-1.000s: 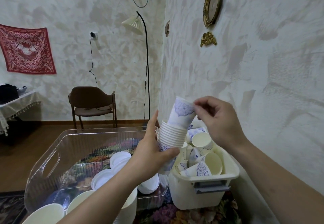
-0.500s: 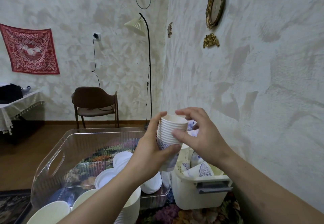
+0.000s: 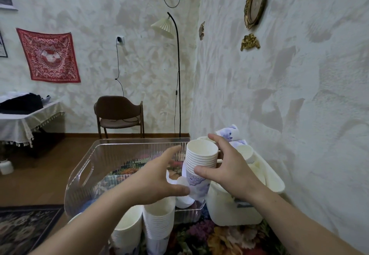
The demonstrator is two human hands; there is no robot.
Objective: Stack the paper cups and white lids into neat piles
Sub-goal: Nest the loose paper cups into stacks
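No readable text, labels, brands or numbers anywhere. Paper cups in the held stack (image 3: pixel 200 167) carry only a blue-purple ornamental print, no letters. Red wall cloth (image 3: pixel 49 56) at 10 o'clock has white pattern only, no words. Framed prints at the far left edge are cut off and too blurred to read. Oval gold frame (image 3: pixel 255 1) at 1 o'clock shows no legible content.

A home living room: wooden chair (image 3: pixel 119 113), floor lamp (image 3: pixel 162 28), red wall cloth (image 3: pixel 49 55), gilt oval frame (image 3: pixel 255 1)
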